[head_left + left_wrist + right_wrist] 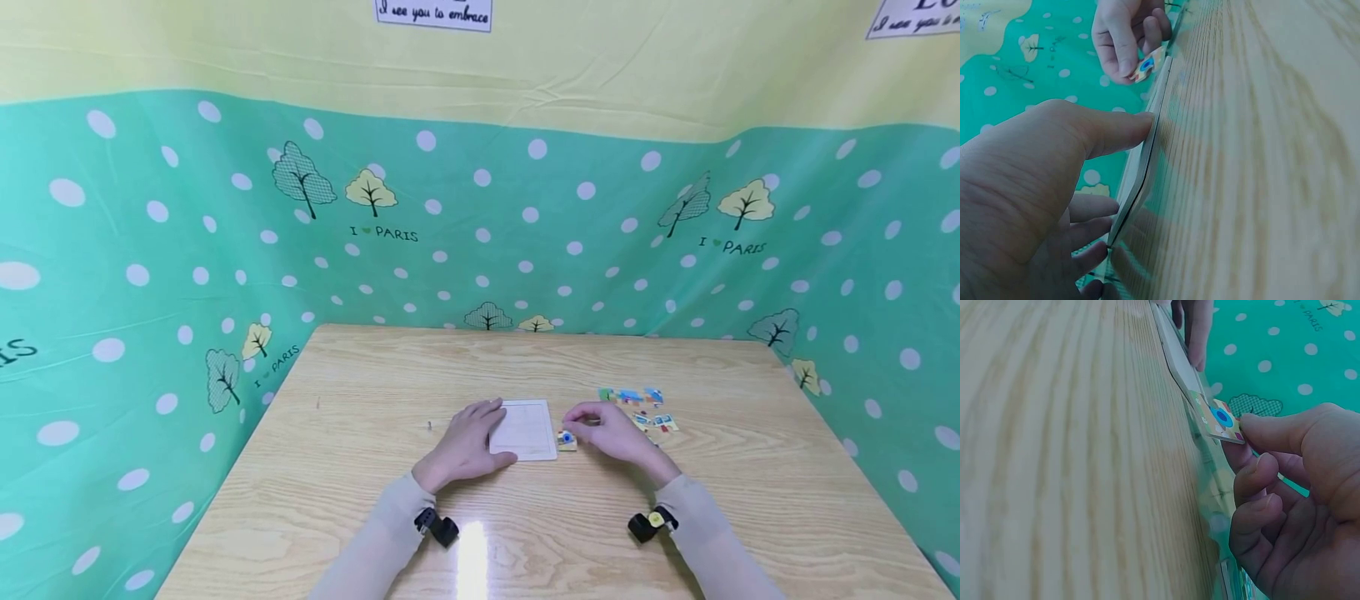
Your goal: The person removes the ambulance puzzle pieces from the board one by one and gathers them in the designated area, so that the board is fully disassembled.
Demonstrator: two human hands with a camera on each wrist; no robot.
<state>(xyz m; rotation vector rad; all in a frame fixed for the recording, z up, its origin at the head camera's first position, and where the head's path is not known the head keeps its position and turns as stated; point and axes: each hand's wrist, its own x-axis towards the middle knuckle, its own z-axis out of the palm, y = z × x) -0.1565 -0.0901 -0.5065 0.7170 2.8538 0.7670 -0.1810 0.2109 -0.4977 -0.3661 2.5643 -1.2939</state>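
A white square puzzle tray with a raised rim lies on the table. My left hand spans its left side and steadies it, thumb on the near edge and fingers toward the far edge. Just off the tray's right edge, my right hand pinches a jigsaw piece between thumb and index finger. The piece is printed with a blue round shape on a cream ground and is slightly tilted. The other right fingers are curled in below the thumb.
Several colourful jigsaw pieces lie right of the tray, some beyond the right hand, with more loose pieces beside that hand. A tiny object sits left of the left hand. A green polka-dot curtain stands around the wooden table.
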